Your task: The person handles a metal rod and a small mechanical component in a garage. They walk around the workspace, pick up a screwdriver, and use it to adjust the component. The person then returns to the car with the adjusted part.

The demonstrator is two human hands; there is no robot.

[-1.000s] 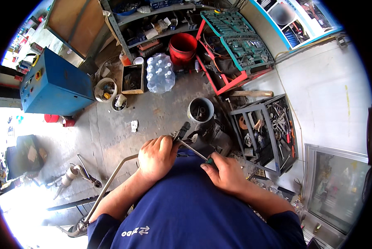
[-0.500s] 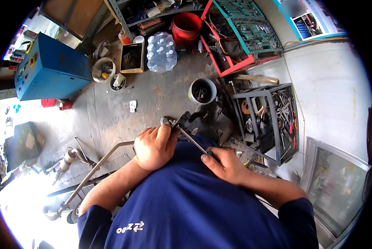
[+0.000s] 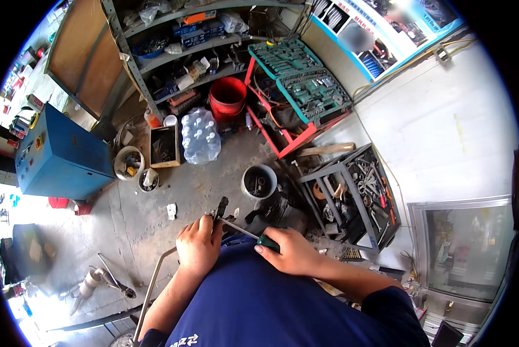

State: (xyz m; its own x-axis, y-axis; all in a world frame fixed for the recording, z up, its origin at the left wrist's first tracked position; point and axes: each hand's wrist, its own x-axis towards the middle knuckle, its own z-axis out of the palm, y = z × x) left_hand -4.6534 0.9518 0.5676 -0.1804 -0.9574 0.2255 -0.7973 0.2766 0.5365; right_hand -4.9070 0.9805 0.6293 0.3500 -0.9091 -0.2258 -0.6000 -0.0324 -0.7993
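My left hand (image 3: 198, 246) is closed round the end of a bent metal tube (image 3: 156, 270), at a black fitting (image 3: 222, 205) that sticks up past my fingers. The tube runs down along my left forearm to the lower edge. My right hand (image 3: 288, 251) grips the green handle of a screwdriver (image 3: 268, 243). Its steel shaft points up and left to the fitting; whether the tip is seated in it cannot be made out. Both hands are held in front of my dark blue shirt.
Ahead are a grey bucket (image 3: 258, 182), a tool rack (image 3: 340, 196), socket sets (image 3: 311, 92), a red bucket (image 3: 227, 98), wrapped bottles (image 3: 200, 136) and shelving (image 3: 187, 43). At left stand a blue cabinet (image 3: 63, 153) and a loose exhaust part (image 3: 94, 280); at right, a glazed frame (image 3: 462, 248).
The view has tilted up and shows more shelving. Both hands sit further left in the picture, and more of the green handle shows beside my right hand. Both grips remain.
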